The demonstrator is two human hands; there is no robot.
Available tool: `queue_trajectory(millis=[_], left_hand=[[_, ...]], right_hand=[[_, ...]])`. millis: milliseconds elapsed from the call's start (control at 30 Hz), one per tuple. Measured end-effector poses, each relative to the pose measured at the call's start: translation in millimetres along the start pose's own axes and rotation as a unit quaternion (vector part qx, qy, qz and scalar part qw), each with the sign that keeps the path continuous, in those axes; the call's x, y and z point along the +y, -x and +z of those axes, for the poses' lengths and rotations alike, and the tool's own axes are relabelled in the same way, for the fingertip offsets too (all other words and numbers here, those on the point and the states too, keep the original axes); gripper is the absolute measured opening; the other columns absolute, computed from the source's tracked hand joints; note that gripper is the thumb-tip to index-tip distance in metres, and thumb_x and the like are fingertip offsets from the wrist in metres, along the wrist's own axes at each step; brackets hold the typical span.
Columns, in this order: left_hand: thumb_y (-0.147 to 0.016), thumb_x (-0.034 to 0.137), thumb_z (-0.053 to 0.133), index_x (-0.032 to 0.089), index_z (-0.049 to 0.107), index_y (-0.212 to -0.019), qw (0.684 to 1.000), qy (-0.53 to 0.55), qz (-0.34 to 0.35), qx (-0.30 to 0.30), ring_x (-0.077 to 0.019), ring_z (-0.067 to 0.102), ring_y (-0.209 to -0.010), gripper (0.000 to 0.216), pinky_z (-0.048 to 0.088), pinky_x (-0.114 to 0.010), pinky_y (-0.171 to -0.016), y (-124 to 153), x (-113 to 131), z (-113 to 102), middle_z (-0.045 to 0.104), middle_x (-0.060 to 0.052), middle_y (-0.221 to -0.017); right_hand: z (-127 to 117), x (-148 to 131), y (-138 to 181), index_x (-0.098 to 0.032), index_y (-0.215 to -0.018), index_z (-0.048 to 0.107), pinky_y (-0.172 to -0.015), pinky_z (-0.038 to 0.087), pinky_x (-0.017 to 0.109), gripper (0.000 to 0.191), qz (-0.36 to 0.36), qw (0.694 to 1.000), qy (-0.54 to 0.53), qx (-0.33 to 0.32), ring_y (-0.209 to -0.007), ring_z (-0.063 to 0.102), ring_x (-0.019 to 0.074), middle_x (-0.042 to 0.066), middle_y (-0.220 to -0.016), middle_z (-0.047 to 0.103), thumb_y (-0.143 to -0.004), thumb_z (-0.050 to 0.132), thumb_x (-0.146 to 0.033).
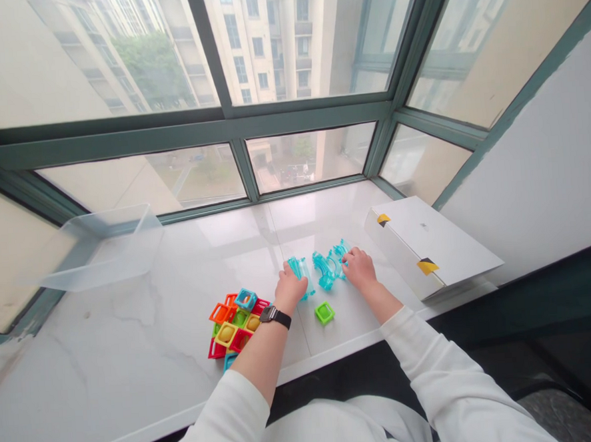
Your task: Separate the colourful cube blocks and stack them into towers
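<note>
We find the left hand [290, 289] curled over a translucent teal block [301, 274], the right hand [358, 268] against a second teal piece [327, 270]; neither grip is confirmable.

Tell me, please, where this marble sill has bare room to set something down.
Bare marble lies between the clear plastic bin and the colourful tile pile, and behind the teal pieces, below the window frame. Crowded by the left hand and right hand.
</note>
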State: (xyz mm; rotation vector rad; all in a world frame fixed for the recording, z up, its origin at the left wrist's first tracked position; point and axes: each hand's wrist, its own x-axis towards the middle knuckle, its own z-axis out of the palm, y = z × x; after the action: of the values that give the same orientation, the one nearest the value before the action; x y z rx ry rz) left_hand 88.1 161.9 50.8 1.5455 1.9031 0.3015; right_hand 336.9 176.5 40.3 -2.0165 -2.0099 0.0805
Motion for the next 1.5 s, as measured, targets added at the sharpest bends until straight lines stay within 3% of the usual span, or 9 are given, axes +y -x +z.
queue_trajectory(millis=[233,400,633,1033,1500], left_hand=[[-0.092,0.038,0.061,0.014,0.011,-0.167,1.0,0.009,-0.005,-0.002,-0.043,0.06,-0.134,0.093,0.047,-0.05,-0.107,0.8,2.4,-1.2,0.043,-0.031,-0.158],[-0.094,0.036,0.058,0.013,0.012,-0.167,1.0,0.016,0.0,0.0,-0.0418,0.057,-0.138,0.09,0.045,-0.048,-0.109,-0.5,0.7,-1.6,0.041,-0.032,-0.16],[-0.097,0.033,0.051,0.01,0.017,-0.167,1.0,0.021,0.007,0.009,-0.0395,0.054,-0.143,0.081,0.042,-0.045,-0.115,1.3,-1.6,-3.6,0.043,-0.031,-0.16],[-0.098,0.034,0.049,0.008,0.016,-0.168,1.0,0.024,0.017,0.009,-0.0399,0.053,-0.143,0.082,0.042,-0.044,-0.115,0.8,-5.2,-0.6,0.043,-0.03,-0.162],[-0.098,0.032,0.048,0.009,0.014,-0.167,1.0,-0.015,0.011,0.014,-0.0401,0.059,-0.136,0.08,0.046,-0.047,-0.109,2.0,-2.9,-5.3,0.044,-0.031,-0.159]], right_hand=[[-3.9,6.1,-3.6,-0.021,-0.099,0.079,-0.097,0.048,0.035,0.016,-0.026,0.999,-0.037,0.023,-0.101,0.065,0.0241,0.01,-0.108,0.069,-0.093,0.065,-0.017],[-15.5,1.3,3.7,-0.023,-0.099,0.078,-0.095,0.053,0.032,0.013,-0.052,0.988,-0.137,0.057,-0.099,0.068,0.0218,0.007,-0.108,0.069,-0.094,0.065,-0.024],[-19.4,-17.0,19.8,-0.026,-0.098,0.078,-0.099,0.055,0.04,0.013,-0.114,0.96,-0.256,0.014,-0.102,0.07,0.0226,0.005,-0.106,0.071,-0.093,0.066,-0.027],[5.0,-4.0,17.8,-0.024,-0.101,0.076,-0.101,0.056,0.048,0.013,-0.136,0.96,-0.245,-0.013,-0.107,0.072,0.0262,0.005,-0.106,0.076,-0.089,0.069,-0.023],[20.9,-3.8,23.7,-0.025,-0.092,0.071,-0.093,0.056,0.045,0.005,-0.129,0.964,-0.234,-0.015,-0.101,0.07,0.0256,0.006,-0.102,0.072,-0.09,0.07,-0.021]])
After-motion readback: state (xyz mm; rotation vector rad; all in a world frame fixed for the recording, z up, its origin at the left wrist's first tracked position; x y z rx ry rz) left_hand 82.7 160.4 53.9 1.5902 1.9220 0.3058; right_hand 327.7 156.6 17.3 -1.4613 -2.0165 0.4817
